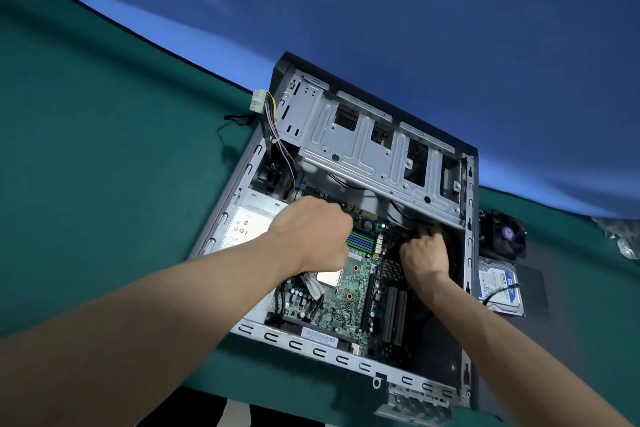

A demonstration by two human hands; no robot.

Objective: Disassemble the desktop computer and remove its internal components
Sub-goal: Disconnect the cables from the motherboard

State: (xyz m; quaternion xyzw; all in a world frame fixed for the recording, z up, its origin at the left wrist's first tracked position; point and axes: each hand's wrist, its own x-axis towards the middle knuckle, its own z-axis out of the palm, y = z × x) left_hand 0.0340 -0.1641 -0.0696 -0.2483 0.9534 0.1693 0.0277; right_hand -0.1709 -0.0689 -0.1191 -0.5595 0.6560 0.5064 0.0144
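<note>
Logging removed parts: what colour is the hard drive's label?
Blue and white, on the hard drive right of the case; head view.

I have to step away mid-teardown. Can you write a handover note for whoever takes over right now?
Left hand: fingers curled, inside the case over the motherboard's upper edge; what it holds is hidden.
Right hand: fingers curled on something dark by the case's right wall; unclear what.
Done: side panel off; hard drive and fan lie outside to the right; white power connector hangs out the top left.
Left: motherboard, RAM sticks, power supply, drive cage.
</note>
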